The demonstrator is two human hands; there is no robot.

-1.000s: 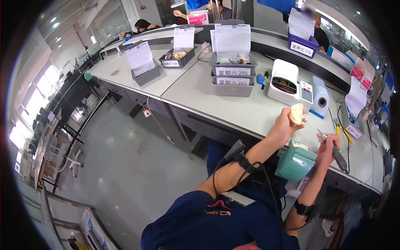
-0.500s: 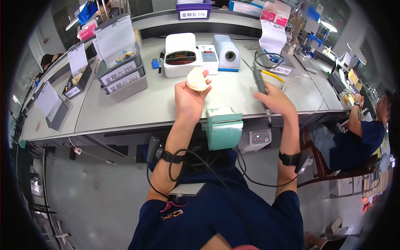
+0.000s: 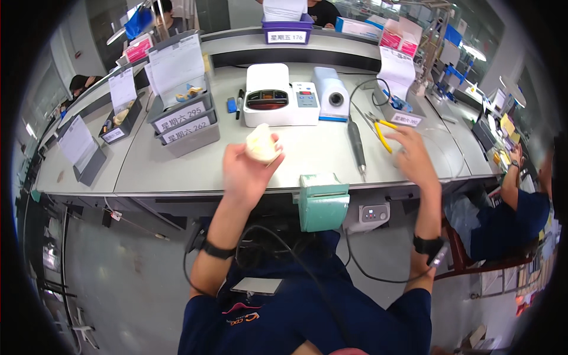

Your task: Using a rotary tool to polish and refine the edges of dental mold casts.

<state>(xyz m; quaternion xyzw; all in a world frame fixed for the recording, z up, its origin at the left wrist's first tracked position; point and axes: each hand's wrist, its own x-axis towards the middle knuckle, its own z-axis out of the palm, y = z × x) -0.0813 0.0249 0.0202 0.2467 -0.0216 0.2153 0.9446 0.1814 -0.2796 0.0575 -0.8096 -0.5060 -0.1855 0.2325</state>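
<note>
A cream-coloured dental cast (image 3: 261,145) rests in my left hand (image 3: 245,174), with the fingers wrapped round it above the bench. Over to the right, my right hand (image 3: 415,161) hovers with its fingers stretched toward the yellow-handled pliers (image 3: 383,137); it is slightly blurred, and whether the fingertips touch the handles is hard to see. To the left of the pliers lies a dark grey rotary handpiece (image 3: 357,144) with a cable, its tip pointing toward me. A green padded block (image 3: 323,207) sticks out from the bench's front edge, between my forearms.
Behind my hands stand a white device with an open lid (image 3: 272,106) and a blue-white box-shaped machine (image 3: 330,94). Stacked grey trays (image 3: 186,139) with papers are at left, another grey tray (image 3: 408,115) at right. A co-worker (image 3: 509,207) sits at far right.
My right hand has let go of the handpiece, which now lies on the bench, and has moved right to the pliers. The left hand with the cast has come a little nearer and leftward.
</note>
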